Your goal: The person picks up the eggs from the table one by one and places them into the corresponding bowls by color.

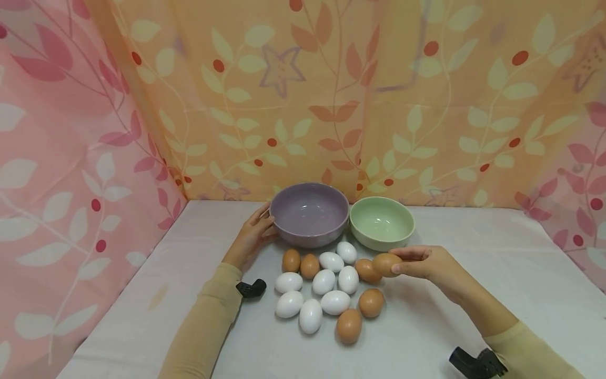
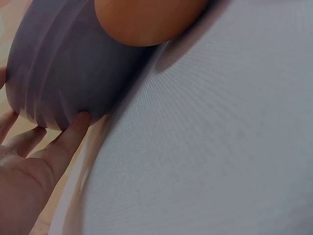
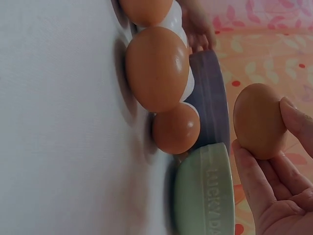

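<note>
My right hand [image 1: 428, 261] pinches a brown egg [image 1: 386, 264] between thumb and fingers, in front of the green bowl [image 1: 382, 226]. In the right wrist view this egg [image 3: 260, 121] is held up off the table, beyond the bowl's rim. My left hand [image 1: 254, 235] rests its extended fingers against the outer left side of the purple bowl [image 1: 310, 239]. The left wrist view shows those fingers [image 2: 73, 128] spread along the bowl's wall. Several white eggs [image 1: 324, 282] and brown eggs [image 1: 349, 326] lie grouped in front of the bowls.
Both bowls stand side by side at the table's back, with no eggs visible inside. A white cloth covers the table [image 1: 416, 337]. Patterned orange fabric [image 1: 322, 79] hangs behind, and pink fabric [image 1: 71, 173] hangs at the left. Black wrist devices [image 1: 478, 363] sit on both sleeves.
</note>
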A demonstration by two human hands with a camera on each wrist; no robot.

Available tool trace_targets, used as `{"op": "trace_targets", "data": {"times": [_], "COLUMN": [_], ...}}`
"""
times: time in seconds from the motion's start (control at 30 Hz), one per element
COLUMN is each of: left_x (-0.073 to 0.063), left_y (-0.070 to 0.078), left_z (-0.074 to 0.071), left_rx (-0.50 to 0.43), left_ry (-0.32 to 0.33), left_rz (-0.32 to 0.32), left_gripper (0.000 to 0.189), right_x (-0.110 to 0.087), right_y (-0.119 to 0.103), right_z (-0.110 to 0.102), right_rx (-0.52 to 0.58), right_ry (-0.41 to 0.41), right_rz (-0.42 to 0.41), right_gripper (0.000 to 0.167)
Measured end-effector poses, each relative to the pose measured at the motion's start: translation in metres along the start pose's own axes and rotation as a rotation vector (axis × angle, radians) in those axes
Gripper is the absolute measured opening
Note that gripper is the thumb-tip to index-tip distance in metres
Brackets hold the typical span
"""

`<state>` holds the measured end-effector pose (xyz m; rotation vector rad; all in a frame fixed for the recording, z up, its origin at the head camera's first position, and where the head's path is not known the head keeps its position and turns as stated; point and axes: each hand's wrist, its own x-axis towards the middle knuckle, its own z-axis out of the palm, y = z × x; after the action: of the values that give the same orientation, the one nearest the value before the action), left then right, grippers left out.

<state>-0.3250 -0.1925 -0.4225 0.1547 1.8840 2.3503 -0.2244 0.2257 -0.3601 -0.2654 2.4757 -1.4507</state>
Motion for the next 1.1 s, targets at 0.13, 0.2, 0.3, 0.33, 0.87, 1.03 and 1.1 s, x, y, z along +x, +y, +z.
{"op": "trace_targets", "data": {"times": [0.13, 0.2, 0.3, 0.33, 0.87, 1.03, 1.1], "left_x": [0.000, 0.000, 0.000, 0.000, -0.001, -0.001, -0.001], "left_y": [0.000, 0.000, 0.000, 0.000, -0.001, -0.001, -0.001], "left_z": [0.000, 0.001, 0.001, 0.001, 0.000, 0.001, 0.001], "left_rx": [0.002, 0.000, -0.002, 0.000, -0.004, -0.006, -0.009], "left_ry": [0.006, 0.011, 0.013, 0.012, 0.022, 0.026, 0.026], "left_rz": [0.003, 0.004, 0.007, 0.007, -0.005, -0.001, 0.003], "left_gripper": [0.060, 0.060, 0.060, 0.060, 0.062, 0.061, 0.061], "right_x": [0.006, 0.008, 0.012, 0.013, 0.037, 0.041, 0.043], "right_y": [-0.003, -0.005, -0.007, -0.008, -0.015, -0.014, -0.014], "right_z": [0.000, -0.001, -0.001, -0.001, -0.006, -0.007, -0.007], "right_rx": [0.005, 0.009, 0.020, 0.024, 0.076, 0.121, 0.120], "right_ry": [0.003, 0.006, 0.004, 0.006, 0.068, 0.080, 0.086], "right_rz": [-0.010, -0.007, -0.005, -0.001, 0.019, 0.012, 0.015], "right_gripper": [0.052, 0.053, 0.054, 0.055, 0.062, 0.063, 0.064]}}
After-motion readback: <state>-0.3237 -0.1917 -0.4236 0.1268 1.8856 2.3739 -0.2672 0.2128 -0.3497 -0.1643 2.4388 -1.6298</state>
